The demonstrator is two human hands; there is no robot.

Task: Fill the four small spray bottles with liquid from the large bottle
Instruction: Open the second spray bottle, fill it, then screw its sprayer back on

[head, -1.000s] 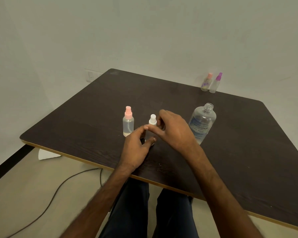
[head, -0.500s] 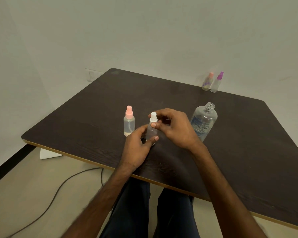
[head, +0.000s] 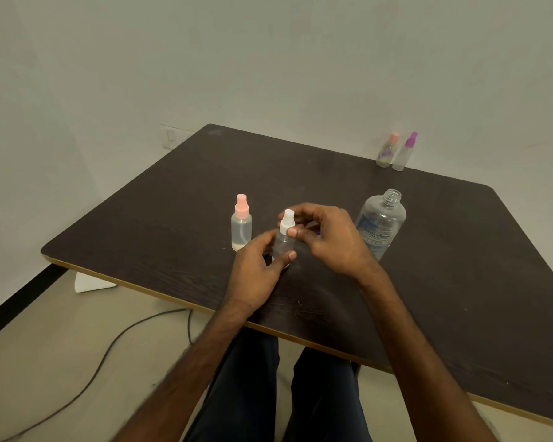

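Both hands hold the white-capped spray bottle [head: 284,245]: my left hand [head: 256,275] wraps thumb and fingers round its clear body near the base, and my right hand [head: 332,240] pinches the white cap [head: 288,217], thumb in front at the neck, fingers curled behind. It stands upright on the table [head: 173,218], just left of the uncapped large bottle [head: 382,224]. Against a second ago, my right hand has slid from over the top to the cap's side; the left hold is unchanged. A pink-capped bottle [head: 241,226] stands farther left of the large bottle, and two small bottles [head: 387,151] stand well behind it.
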